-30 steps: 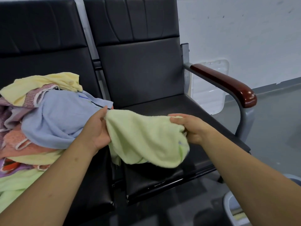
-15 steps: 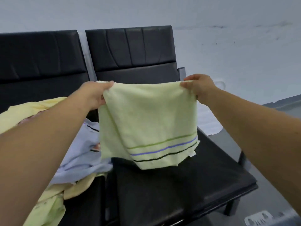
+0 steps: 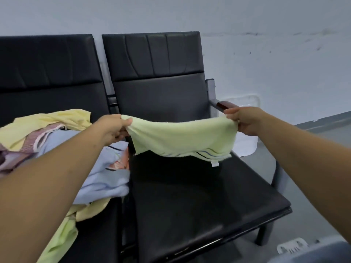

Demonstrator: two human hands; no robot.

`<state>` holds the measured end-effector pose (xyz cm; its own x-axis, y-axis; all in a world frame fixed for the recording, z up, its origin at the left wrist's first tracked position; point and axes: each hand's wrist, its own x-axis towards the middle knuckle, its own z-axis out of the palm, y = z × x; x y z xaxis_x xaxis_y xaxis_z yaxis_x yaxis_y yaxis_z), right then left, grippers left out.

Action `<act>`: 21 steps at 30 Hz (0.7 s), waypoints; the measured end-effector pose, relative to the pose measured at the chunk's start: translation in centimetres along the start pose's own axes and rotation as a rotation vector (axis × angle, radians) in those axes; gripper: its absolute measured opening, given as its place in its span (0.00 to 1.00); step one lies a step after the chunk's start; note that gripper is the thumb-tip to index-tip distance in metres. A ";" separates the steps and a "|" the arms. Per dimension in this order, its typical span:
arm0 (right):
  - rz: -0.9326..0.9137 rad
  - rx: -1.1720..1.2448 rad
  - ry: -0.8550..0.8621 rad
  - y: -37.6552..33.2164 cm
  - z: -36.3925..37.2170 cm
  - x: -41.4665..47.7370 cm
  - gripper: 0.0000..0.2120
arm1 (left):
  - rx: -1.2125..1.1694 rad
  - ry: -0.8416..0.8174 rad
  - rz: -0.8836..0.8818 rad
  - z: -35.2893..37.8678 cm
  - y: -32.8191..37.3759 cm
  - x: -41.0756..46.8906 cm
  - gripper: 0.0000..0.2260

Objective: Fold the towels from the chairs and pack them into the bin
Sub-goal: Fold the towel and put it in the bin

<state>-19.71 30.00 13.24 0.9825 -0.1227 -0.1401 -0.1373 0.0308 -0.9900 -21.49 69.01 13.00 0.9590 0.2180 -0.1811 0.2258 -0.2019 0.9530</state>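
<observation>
Lit softly and evenly, cool and somewhat dim, without harsh glare. Throws a faint shadow from the towel (image 3: 180,137), stretched between left hand (image 3: 112,128) and right hand (image 3: 245,120), onto the chair seat (image 3: 190,196) below. Softens slightly nearer than both hands; bows straight lines toward the edges.

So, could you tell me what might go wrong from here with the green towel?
The left hand and right hand each pinch only a corner of the light green towel; a slip would likely bunch it on the black seat. The left forearm passes close over the towel pile, which spills over its seat's front edge, so it could drag pieces to the floor.
</observation>
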 end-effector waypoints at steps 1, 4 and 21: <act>0.028 0.008 -0.009 0.4 0.1 -0.4 0.20 | 0.001 -0.026 0.004 0.0 -0.4 -0.3 0.05; 0.064 -0.001 -0.011 0.8 0.2 -1.1 0.17 | 0.032 -0.045 0.016 -0.3 -0.7 -0.6 0.06; -0.465 -0.954 0.340 -1.6 1.0 4.7 0.08 | 0.546 0.249 0.453 0.6 2.3 5.2 0.04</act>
<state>-14.72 30.32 14.19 0.8979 -0.1939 0.3951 0.0511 -0.8457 -0.5313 -15.84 69.13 14.14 0.9257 0.1977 0.3226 -0.0669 -0.7537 0.6537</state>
